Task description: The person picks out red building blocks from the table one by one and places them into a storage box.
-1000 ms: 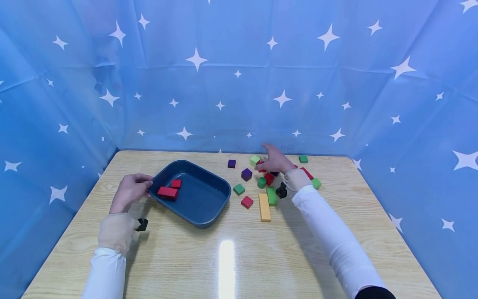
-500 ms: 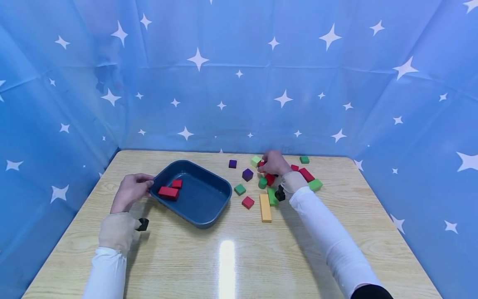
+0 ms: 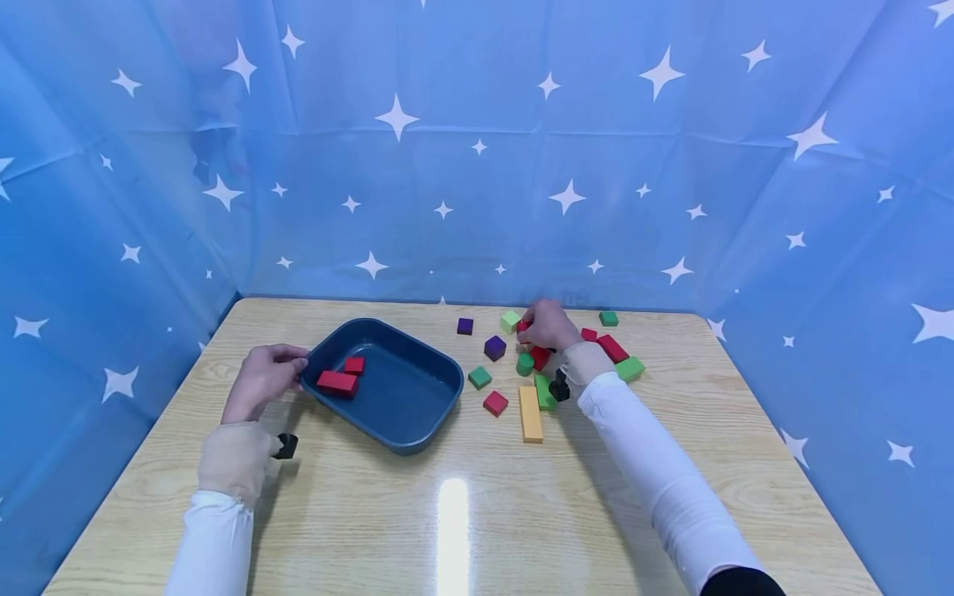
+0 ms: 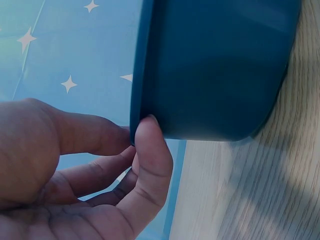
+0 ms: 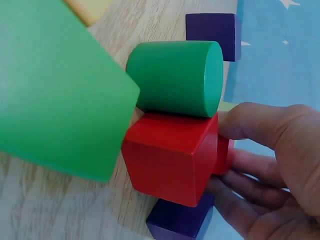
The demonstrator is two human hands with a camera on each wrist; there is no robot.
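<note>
At the left, my left hand (image 3: 264,381) pinches the rim of a dark blue tray (image 3: 406,393) between thumb and finger. Two red blocks (image 3: 338,384) lie inside the tray near that hand. Among the scattered blocks, my right hand (image 3: 551,325) holds a small red block (image 5: 224,152) with thumb and fingers, partly hidden behind a red cube (image 5: 165,155) in the right wrist view. A green cylinder (image 5: 170,77) touches that cube's side, and a dark purple block (image 5: 180,220) sits just beside the fingers.
Purple cubes (image 3: 495,348) and a pale green cube (image 3: 510,321) lie left of the right hand. Nearer me are a yellow plank (image 3: 530,415), a green block (image 3: 546,393) and a red block (image 3: 495,404). More red and green blocks (image 3: 629,369) lie rightward. A starry blue curtain (image 3: 477,207) encloses the table.
My right hand has lowered from above the blocks, and its fingers have closed around the small red block. My left hand and the tray stay in place.
</note>
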